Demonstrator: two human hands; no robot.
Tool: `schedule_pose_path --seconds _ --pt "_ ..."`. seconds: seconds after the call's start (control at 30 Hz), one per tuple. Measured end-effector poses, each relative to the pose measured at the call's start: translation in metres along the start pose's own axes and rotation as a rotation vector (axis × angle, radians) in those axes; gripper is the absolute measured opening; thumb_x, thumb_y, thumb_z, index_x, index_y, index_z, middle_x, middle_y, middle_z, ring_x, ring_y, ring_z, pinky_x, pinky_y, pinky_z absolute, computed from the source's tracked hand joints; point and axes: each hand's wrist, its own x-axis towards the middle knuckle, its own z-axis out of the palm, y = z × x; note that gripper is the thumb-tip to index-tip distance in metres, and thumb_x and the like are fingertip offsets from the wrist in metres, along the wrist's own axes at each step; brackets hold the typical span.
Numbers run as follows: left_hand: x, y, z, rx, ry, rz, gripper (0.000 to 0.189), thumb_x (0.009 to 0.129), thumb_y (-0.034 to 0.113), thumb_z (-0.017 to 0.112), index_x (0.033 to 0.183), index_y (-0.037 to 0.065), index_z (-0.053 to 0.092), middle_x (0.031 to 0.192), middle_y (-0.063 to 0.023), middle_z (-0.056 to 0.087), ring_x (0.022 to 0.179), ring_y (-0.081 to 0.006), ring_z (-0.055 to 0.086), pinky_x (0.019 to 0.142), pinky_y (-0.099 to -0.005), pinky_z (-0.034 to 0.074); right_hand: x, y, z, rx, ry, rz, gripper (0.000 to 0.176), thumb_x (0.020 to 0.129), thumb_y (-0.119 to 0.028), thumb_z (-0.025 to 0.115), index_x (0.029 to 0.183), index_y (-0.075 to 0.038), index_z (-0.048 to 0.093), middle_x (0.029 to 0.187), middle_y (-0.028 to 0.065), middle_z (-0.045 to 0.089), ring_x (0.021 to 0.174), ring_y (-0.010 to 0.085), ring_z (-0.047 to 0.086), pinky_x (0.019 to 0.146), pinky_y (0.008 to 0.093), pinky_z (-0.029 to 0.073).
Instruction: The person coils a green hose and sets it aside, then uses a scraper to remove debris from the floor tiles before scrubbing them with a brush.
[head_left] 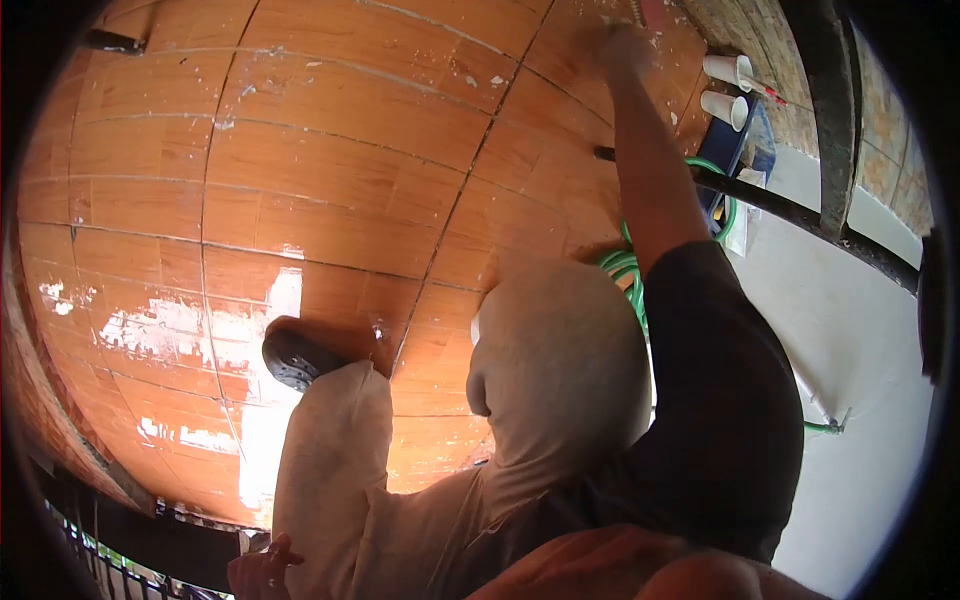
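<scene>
My right arm stretches far forward, and my right hand (625, 50) is smeared by motion low over the orange-brown tiled floor (340, 190). Right beside its fingers, at the top edge of the view, is a red, flat-looking piece (652, 14); I cannot tell whether the hand holds it. Pale flecks and spots dot the tiles. At the bottom left, my left hand (265, 570) hangs beside my left knee, fingers loosely bent and apart, with nothing seen in it. My legs are bent in a crouch, with a dark clog (298, 355) on one foot.
Two white cups (724, 110) stand by the wall at the right, one with a red-handled tool (768, 93). Below them are a blue container (725, 150), a coiled green hose (625, 270) and a dark bar (770, 200). A railing (110, 570) runs along the lower left.
</scene>
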Motion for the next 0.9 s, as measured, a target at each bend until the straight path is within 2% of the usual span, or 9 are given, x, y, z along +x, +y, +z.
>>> schedule_pose_path --seconds 0.2,0.3,0.37,0.4,0.47,0.53,0.67,0.77,0.9 --pt "-0.003 -0.008 0.001 -0.042 0.008 -0.033 0.05 0.094 0.03 0.064 0.13 -0.004 0.055 0.097 -0.0137 0.068 0.084 -0.0213 0.063 0.088 -0.0408 0.05 -0.088 -0.036 -0.007 -0.127 0.083 -0.559 0.029 0.095 -0.016 0.049 0.119 -0.014 0.065 0.109 0.0186 0.071 0.102 0.0378 0.068 0.087 0.0511 0.054" --pt "-0.003 -0.009 0.005 -0.051 0.018 -0.059 0.05 0.094 0.03 0.064 0.129 -0.004 0.055 0.097 -0.0136 0.068 0.083 -0.021 0.063 0.087 -0.0405 0.05 -0.002 -0.057 -0.033 -0.1 0.063 -0.414 0.037 0.088 -0.026 0.063 0.124 -0.015 0.062 0.101 0.0156 0.072 0.097 0.036 0.07 0.083 0.0511 0.055" --pt "-0.002 -0.007 0.011 -0.068 0.027 -0.09 0.05 0.094 0.03 0.065 0.129 -0.004 0.055 0.096 -0.0136 0.068 0.082 -0.0208 0.063 0.087 -0.0403 0.05 0.03 -0.076 -0.069 1.097 -0.313 0.084 0.024 0.098 -0.021 0.054 0.091 0.0 0.062 0.073 0.013 0.061 0.055 0.0259 0.05 0.052 0.0417 0.041" --pt "-0.001 -0.006 0.014 -0.075 0.033 -0.096 0.05 0.093 0.03 0.065 0.129 -0.004 0.055 0.096 -0.0136 0.068 0.082 -0.0207 0.063 0.086 -0.0402 0.05 0.042 -0.081 -0.064 1.104 -0.311 0.075 0.024 0.098 -0.021 0.054 0.091 0.0 0.062 0.073 0.013 0.061 0.055 0.0259 0.05 0.052 0.0417 0.041" --pt "-0.002 -0.005 0.013 -0.075 0.032 -0.117 0.05 0.093 0.03 0.065 0.129 -0.004 0.055 0.096 -0.0135 0.068 0.081 -0.0205 0.063 0.086 -0.04 0.05 0.053 -0.083 -0.05 0.044 0.083 -0.379 0.02 0.098 -0.017 0.054 0.091 0.0 0.062 0.067 0.0131 0.057 0.049 0.025 0.046 0.046 0.04 0.037" --pt "-0.003 -0.005 0.013 -0.082 0.032 -0.133 0.05 0.093 0.03 0.065 0.129 -0.003 0.055 0.096 -0.0135 0.068 0.081 -0.0203 0.063 0.085 -0.0398 0.051 0.009 -0.081 -0.036 0.017 0.05 -0.466 0.041 0.088 -0.022 0.063 0.128 -0.015 0.06 0.105 0.0158 0.071 0.102 0.0363 0.068 0.084 0.0522 0.054" --pt "-0.003 -0.007 0.013 -0.111 0.044 -0.156 0.05 0.093 0.03 0.066 0.129 -0.003 0.055 0.095 -0.0134 0.068 0.079 -0.0199 0.064 0.084 -0.0394 0.051 -0.111 -0.057 -0.009 -0.074 0.326 -0.722 0.033 0.088 -0.018 0.062 0.121 -0.015 0.062 0.107 0.0167 0.07 0.099 0.0374 0.068 0.082 0.0533 0.054" --pt "-0.005 -0.009 0.015 -0.151 0.054 -0.205 0.05 0.093 0.03 0.066 0.129 -0.003 0.055 0.094 -0.0133 0.068 0.078 -0.0196 0.064 0.083 -0.039 0.051 -0.074 -0.054 -0.011 0.058 0.139 -0.654 0.036 0.091 -0.029 0.063 0.127 -0.024 0.062 0.109 0.0163 0.069 0.1 0.0365 0.067 0.084 0.0479 0.054" --pt "0.002 -0.009 0.021 -0.308 0.112 -0.362 0.05 0.093 0.03 0.067 0.128 -0.003 0.055 0.094 -0.0132 0.069 0.077 -0.0192 0.064 0.082 -0.0386 0.052 0.056 -0.082 -0.038 0.009 0.156 -0.534 0.026 0.086 -0.021 0.064 0.11 -0.011 0.067 0.106 0.0173 0.07 0.096 0.0362 0.068 0.079 0.0512 0.055"
